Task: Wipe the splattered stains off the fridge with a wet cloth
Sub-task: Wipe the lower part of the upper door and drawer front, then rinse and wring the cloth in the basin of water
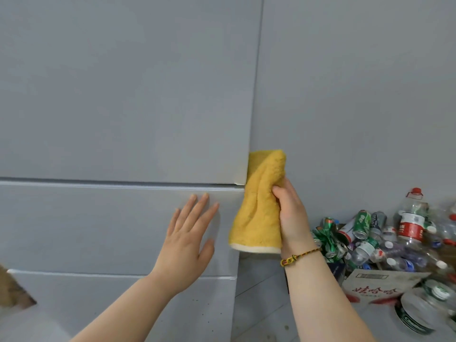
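Note:
The grey fridge (pixel 118 99) fills the left and middle of the head view, with an upper door and two drawer fronts below it. My left hand (pixel 187 238) lies flat with straight fingers on the middle drawer front. My right hand (pixel 291 215) grips a bunched yellow cloth (pixel 261 203) with a pale underside. The cloth's top presses against the fridge's right side edge at the upper door's lower corner. Small dark specks (pixel 197 314) dot the lowest drawer front.
A grey wall (pixel 357 82) stands right of the fridge. On the floor at the right lies a heap of empty plastic bottles (pixel 412 218) and crushed cans (pixel 328 238), with a cardboard box (pixel 377 285) in front. A brown cardboard corner (pixel 12 290) shows at far left.

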